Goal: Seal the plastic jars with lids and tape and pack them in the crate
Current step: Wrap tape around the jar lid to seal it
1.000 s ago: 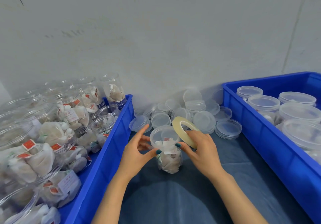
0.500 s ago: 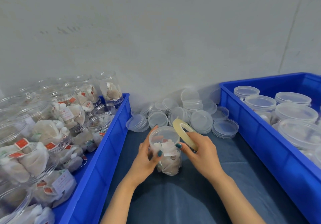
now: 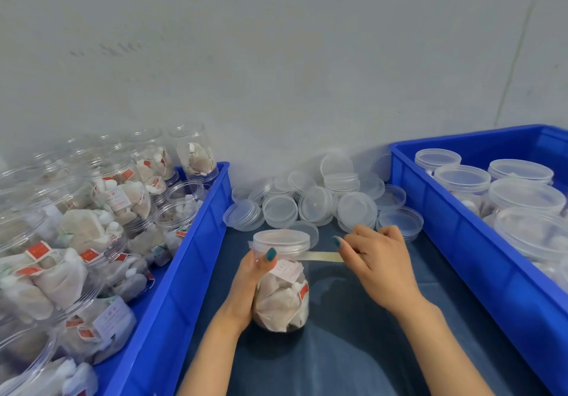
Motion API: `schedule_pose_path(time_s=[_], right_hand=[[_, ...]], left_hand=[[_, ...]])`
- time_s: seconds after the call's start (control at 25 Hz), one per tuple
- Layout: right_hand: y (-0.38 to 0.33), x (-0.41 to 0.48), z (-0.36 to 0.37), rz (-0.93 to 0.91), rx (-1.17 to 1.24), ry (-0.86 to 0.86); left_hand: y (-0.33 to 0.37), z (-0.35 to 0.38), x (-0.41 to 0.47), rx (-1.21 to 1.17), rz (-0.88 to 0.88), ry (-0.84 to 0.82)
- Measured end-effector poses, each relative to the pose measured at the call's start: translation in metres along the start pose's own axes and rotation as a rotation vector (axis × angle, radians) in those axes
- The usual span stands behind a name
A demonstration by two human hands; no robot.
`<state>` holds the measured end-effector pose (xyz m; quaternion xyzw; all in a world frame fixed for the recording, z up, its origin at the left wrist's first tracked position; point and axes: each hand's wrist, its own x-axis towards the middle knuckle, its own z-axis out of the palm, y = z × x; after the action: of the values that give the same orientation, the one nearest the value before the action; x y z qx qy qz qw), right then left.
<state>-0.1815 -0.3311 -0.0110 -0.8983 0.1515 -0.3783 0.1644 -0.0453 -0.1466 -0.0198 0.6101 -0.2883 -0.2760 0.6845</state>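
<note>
While the left hand (image 3: 249, 285) grips the plastic jar (image 3: 282, 300) upright on the blue-cloth surface (image 3: 353, 349), its thumb pressed at the seam just under the clear lid (image 3: 281, 242), the right hand (image 3: 381, 266) sits to the jar's right with its fingers (image 3: 368, 237) curled tight around the far end of a tape strip (image 3: 322, 256). No roll can be seen; it may be hidden inside that hand. The strip is what matters here. It runs taut and nearly level from the lid's edge across to the right hand, so its long axis lies tangent to the jar's rim, and winding it on looks to depend on turning the jar or carrying the tape round at that same height. The jar stands between the two crates, with the loose lids (image 3: 319, 208) heaped just behind it. The packing crate (image 3: 455, 242) of lidded jars lies on the right hand's side, the nearer one for the drop, while the crate of open jars (image 3: 196, 257) is on the left.
</note>
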Motion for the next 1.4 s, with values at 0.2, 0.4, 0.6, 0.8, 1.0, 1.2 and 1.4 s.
schedule_pose_path(time_s=[0.2,0.4,0.6,0.8,1.0,1.2,1.4], right_hand=[[-0.008,0.002,-0.001,-0.051,-0.261,0.179],[-0.014,0.002,0.0,0.072,-0.191,0.219],[-0.021,0.003,0.007,0.212,-0.09,0.042],[-0.018,0.005,0.01,0.375,0.275,-0.247],[-0.017,0.0,0.008,0.345,0.731,-0.377],[-0.018,0.003,0.01,0.36,0.671,-0.267],[-0.026,0.0,0.014,0.326,0.492,-0.254]], left_hand=[[0.003,0.003,-0.002,-0.163,-0.155,-0.092],[0.003,0.003,-0.001,-0.276,-0.242,-0.142],[0.008,0.004,-0.005,-0.339,-0.227,-0.281],[0.002,0.01,-0.008,-0.289,-0.207,-0.268],[0.006,0.012,-0.005,-0.054,-0.073,-0.154],[-0.003,0.024,0.003,0.141,0.277,0.236],[-0.004,0.034,0.0,0.191,0.238,0.232]])
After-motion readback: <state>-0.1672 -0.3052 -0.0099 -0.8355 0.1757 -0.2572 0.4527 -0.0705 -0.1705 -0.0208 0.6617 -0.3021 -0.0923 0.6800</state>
